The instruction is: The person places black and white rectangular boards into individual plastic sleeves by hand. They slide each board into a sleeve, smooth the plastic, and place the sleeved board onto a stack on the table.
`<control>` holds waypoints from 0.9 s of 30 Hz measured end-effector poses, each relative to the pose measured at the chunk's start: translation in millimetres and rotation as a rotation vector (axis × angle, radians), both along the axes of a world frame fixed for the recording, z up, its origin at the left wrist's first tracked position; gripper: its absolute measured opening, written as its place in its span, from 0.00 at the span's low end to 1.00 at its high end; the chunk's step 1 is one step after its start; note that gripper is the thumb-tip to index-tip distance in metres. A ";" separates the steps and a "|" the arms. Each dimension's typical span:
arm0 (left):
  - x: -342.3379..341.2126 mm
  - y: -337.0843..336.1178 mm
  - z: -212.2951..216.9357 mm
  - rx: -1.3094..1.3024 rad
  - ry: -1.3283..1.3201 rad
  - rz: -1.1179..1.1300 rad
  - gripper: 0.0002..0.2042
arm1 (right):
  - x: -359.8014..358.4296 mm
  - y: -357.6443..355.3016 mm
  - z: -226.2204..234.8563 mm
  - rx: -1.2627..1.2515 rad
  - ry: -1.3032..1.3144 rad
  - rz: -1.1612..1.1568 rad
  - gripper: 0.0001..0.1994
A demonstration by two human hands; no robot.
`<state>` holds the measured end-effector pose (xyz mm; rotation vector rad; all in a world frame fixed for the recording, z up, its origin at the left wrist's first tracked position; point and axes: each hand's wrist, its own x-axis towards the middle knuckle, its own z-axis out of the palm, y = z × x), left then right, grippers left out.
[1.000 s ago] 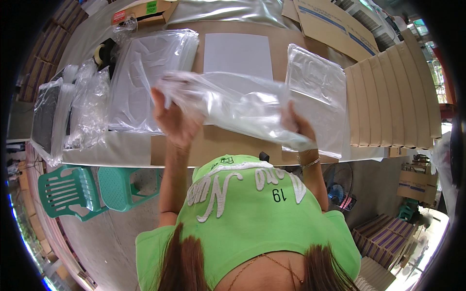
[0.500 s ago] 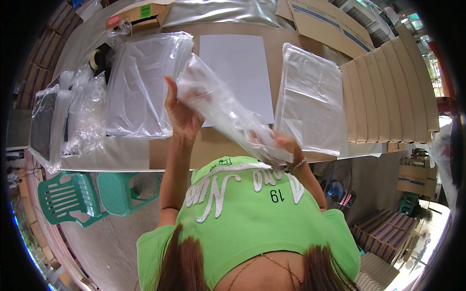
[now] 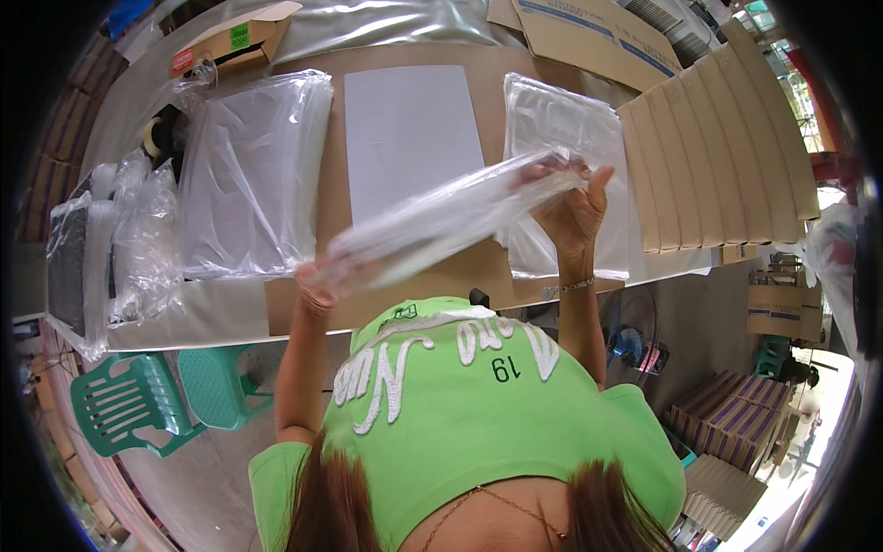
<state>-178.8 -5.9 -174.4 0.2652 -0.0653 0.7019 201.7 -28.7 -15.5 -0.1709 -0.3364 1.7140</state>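
A clear plastic bag [image 3: 441, 216], blurred by motion, is stretched slantwise between my two hands above the table. My left hand [image 3: 319, 285] is closed around its lower end, near the table's front edge. Higher up on the right, my right hand [image 3: 572, 207] grips the other end, with the thumb pointing up. Under the bag lies a flat white sheet [image 3: 412, 129] on brown board. To the left is a stack of clear plastic sleeves [image 3: 250, 175] with white sheets inside. On the right, another pile of clear plastic bags [image 3: 561, 120] is partly hidden behind my right hand.
A row of upright brown boards [image 3: 717, 152] stands at the right. Bundled plastic packs [image 3: 147, 225] and a tape roll [image 3: 164, 133] sit at the left. A small open carton [image 3: 235, 41] and a large flattened carton [image 3: 593, 37] lie at the back. Green plastic chairs [image 3: 133, 405] stand below the table's left side.
My right hand has swung up and away from me, while my left has come down nearer the front edge. The bag's slant has reversed. The whole view has shifted slightly.
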 end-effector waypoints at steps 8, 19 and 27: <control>12.7 32.9 26.6 0.109 0.980 0.392 0.06 | 17.0 -10.6 -73.6 -0.382 -0.829 0.050 0.10; 39.8 -15.0 17.2 0.912 1.619 0.740 0.30 | -16.8 -42.8 -136.5 -0.207 -1.916 -0.535 0.25; 43.0 -25.9 35.5 1.026 1.462 0.413 0.42 | -25.2 -36.5 -126.4 -0.116 -1.956 -0.327 0.43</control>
